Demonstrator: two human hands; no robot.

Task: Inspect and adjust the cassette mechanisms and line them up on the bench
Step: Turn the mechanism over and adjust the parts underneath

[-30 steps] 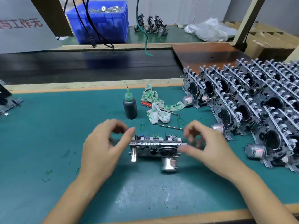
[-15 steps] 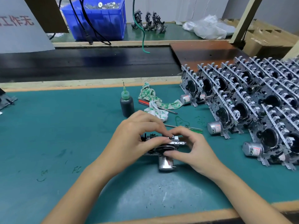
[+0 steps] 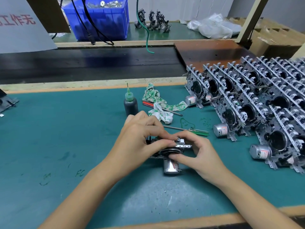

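While the left hand and right hand clamp their fingers on a cassette mechanism mid-table, screwdrivers, a rag and an oil bottle lie beyond, finished mechanisms crowd the right, and a blue bin of metal parts stands farthest.

Two bare forearms come in from the lower edge of the frame, one from the lower left and one from the lower right. No sleeve covers either arm. The left hand and the right hand are bare, with short, unpainted nails. The wrists are bare too.
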